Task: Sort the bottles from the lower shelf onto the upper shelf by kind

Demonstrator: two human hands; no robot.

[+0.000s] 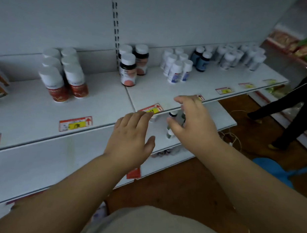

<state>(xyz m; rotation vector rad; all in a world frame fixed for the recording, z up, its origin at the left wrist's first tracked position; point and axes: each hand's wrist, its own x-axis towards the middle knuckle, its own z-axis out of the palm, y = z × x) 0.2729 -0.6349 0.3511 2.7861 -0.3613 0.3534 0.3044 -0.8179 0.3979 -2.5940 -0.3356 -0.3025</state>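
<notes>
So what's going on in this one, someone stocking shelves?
A person is sorting bottles onto the upper shelf, where groups already stand by kind: red-labelled white bottles, dark bottles with pink labels, white bottles with blue labels and more further right. Both hands reach toward the lower shelf. The right hand is closing on small bottles there; whether it has a grip is unclear. The left hand is open, holding nothing.

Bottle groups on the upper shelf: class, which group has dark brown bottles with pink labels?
The group of three just right of the slotted upright: dark bodies, white caps, pink-marked labels. The red-labelled bottles to its left have white bodies.
</notes>
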